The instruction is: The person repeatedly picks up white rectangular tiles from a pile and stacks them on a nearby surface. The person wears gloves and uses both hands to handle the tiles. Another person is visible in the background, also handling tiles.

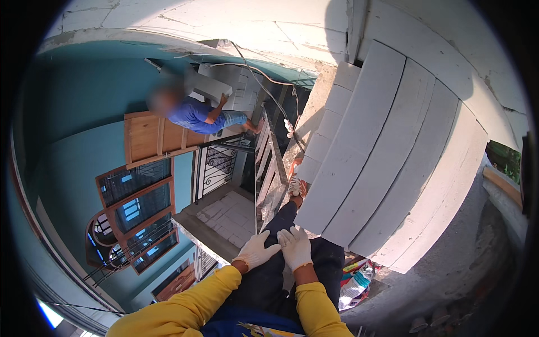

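Note:
My left hand (257, 249), in a white knit glove, lies over my dark trousers with its thumb and fingers apart, holding nothing. Close beside it, my right hand (295, 247) wears the same kind of glove; its fingers are bent over my leg and nothing shows in it. To the right of my hands stands a stack of large pale lightweight blocks (366, 143), with smaller block ends (332, 111) along its left side. My orange shoe (296, 185) rests on a narrow ledge beside the stack.
On a lower level, a person in a blue shirt (196, 113) holds a pale block (210, 85). A metal-edged frame (271, 168) stands left of my shoe, beside a drop. Cables (269, 90) hang above the ledge. A colourful printed sack (358, 280) lies right of my leg.

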A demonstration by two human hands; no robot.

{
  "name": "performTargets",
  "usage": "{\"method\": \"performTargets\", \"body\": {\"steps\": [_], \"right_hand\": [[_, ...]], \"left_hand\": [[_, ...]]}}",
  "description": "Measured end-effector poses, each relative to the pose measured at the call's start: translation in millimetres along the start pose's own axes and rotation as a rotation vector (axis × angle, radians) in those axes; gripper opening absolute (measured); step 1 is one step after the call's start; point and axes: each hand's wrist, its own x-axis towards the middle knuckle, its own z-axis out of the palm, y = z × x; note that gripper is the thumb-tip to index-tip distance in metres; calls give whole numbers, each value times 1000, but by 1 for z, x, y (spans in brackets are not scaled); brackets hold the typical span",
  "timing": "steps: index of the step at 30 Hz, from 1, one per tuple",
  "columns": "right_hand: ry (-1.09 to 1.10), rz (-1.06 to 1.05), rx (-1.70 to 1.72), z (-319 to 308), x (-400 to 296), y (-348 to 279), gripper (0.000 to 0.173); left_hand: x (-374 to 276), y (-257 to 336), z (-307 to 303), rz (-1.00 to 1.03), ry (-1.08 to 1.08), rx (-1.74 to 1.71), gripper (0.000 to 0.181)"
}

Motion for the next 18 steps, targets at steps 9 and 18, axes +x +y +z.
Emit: {"method": "performTargets", "body": {"steps": [9, 18], "right_hand": [[21, -1170, -1496, 187, -112, -89, 48], [152, -889, -1319, 216, -76, -167, 39]], "left_hand": [[-15, -10, 45, -40, 58, 84, 68], [-11, -20, 36, -70, 98, -78, 61]]}}
